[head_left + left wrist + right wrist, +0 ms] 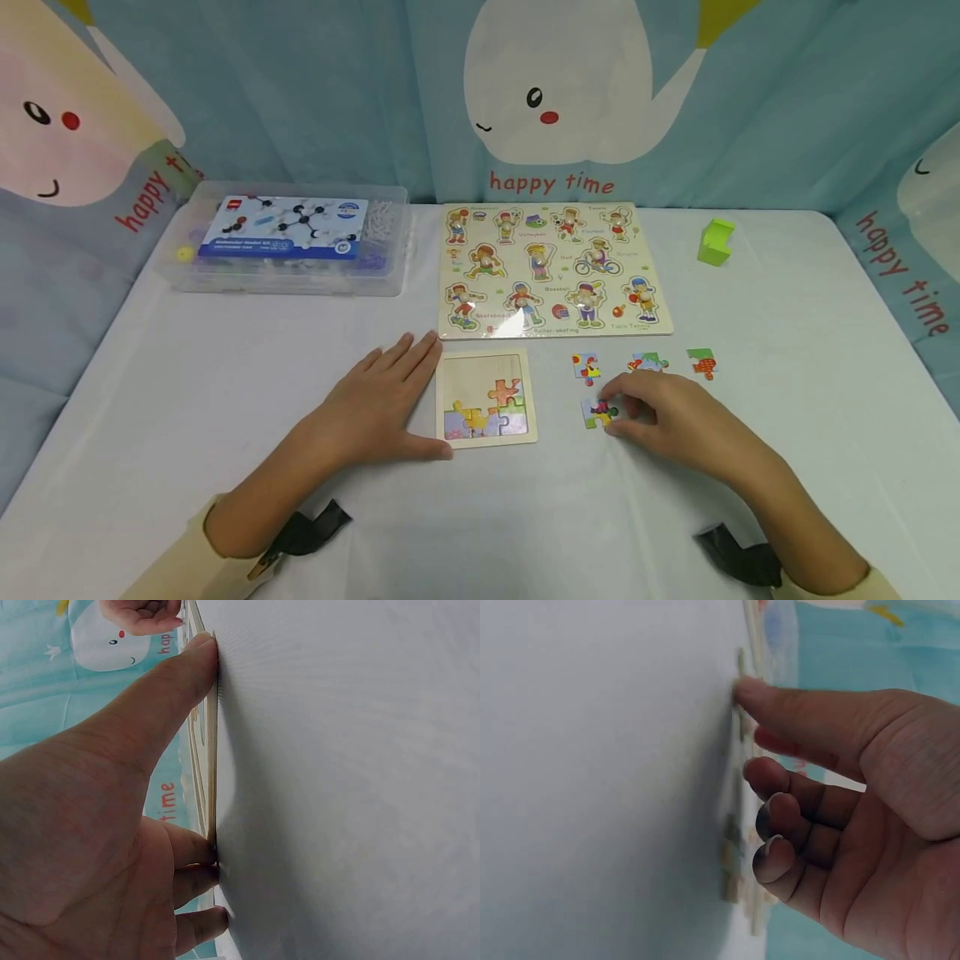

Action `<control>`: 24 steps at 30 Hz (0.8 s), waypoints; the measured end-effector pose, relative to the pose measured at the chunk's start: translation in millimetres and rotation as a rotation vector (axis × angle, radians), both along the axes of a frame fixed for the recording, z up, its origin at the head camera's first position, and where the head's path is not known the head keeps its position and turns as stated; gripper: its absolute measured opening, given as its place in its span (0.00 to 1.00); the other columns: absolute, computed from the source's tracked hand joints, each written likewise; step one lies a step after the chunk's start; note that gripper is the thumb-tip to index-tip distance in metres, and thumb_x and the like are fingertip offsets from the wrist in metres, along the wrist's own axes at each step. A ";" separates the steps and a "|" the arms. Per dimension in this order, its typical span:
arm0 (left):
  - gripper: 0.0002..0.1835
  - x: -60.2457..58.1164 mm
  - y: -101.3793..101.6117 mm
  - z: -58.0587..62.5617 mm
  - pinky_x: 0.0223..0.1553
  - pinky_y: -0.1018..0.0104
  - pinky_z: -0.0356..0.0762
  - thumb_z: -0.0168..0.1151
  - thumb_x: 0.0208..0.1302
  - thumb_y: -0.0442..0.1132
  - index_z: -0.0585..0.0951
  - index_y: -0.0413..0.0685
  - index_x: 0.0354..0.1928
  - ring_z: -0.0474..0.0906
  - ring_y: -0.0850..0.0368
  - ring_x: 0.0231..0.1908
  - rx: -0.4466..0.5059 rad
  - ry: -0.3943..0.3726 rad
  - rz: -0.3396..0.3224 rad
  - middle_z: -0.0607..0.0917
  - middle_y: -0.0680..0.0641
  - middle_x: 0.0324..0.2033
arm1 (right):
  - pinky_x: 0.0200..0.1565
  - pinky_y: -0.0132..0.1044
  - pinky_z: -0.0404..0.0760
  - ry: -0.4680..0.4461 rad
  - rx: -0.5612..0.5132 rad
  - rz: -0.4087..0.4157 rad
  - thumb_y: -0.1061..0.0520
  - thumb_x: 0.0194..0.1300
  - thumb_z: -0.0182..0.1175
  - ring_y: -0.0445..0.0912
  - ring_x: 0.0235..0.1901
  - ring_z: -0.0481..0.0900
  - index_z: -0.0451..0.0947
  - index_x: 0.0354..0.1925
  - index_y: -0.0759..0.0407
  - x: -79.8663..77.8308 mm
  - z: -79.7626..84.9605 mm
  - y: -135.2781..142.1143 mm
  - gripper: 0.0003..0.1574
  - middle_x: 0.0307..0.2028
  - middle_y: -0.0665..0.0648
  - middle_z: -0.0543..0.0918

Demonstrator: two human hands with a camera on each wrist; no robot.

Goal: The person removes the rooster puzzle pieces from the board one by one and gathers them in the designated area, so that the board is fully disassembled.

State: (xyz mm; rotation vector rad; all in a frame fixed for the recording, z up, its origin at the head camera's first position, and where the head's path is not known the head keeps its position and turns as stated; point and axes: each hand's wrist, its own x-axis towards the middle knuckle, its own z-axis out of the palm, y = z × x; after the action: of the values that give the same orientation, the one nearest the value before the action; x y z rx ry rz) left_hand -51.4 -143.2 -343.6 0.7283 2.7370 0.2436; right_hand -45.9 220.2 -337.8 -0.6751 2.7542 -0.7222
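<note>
In the head view a small wooden puzzle tray (487, 361) lies on the table, its lower and right parts filled with several coloured jigsaw pieces. My left hand (382, 408) rests flat beside it, fingers spread and straight, thumb at the tray's lower left corner. To the right, my right hand (686, 421) pinches a colourful jigsaw piece (590, 414) by its right side between thumb and index finger. That piece is low at the tabletop. Behind the hand lie three more pieces: one red-and-yellow piece (586, 367), one partly hidden piece (649, 362) and one red-and-green piece (702, 362).
A wooden peg board (551, 271) with sports figures lies directly behind the tray. At the back left sits a clear plastic box (285, 279) with a molecular model label. A green block (716, 242) stands at the back right, before a printed curtain (337, 100).
</note>
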 end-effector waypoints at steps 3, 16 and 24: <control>0.66 0.6 -0.4 -0.1 0.69 0.36 0.52 0.67 0.48 0.75 0.54 0.40 0.78 0.46 0.39 0.76 0.000 0.001 -0.002 0.53 0.44 0.77 | 0.29 0.33 0.70 0.013 0.036 -0.052 0.57 0.53 0.77 0.39 0.26 0.69 0.84 0.45 0.52 -1.1 8.8 7.8 0.19 0.24 0.42 0.72; 0.66 1.6 -1.1 -1.0 0.69 0.36 0.52 0.67 0.47 0.75 0.54 0.41 0.78 0.46 0.40 0.76 0.010 0.003 0.002 0.52 0.45 0.78 | 0.27 0.35 0.68 -0.160 0.191 -0.089 0.55 0.48 0.79 0.42 0.27 0.69 0.79 0.46 0.53 -7.4 14.3 41.1 0.27 0.28 0.47 0.72; 0.66 0.4 -0.3 -0.8 0.69 0.36 0.52 0.67 0.47 0.75 0.54 0.40 0.78 0.46 0.40 0.76 0.005 0.004 0.000 0.53 0.45 0.78 | 0.27 0.34 0.68 -0.158 0.183 -0.077 0.57 0.49 0.78 0.41 0.27 0.69 0.77 0.47 0.52 -9.9 13.4 41.3 0.28 0.28 0.46 0.72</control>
State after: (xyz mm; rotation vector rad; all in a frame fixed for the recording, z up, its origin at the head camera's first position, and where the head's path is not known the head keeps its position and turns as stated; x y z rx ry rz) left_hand -51.0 -143.5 -344.4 0.7308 2.7412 0.2489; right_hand -55.8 261.5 -324.4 -0.4560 2.6703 -0.5056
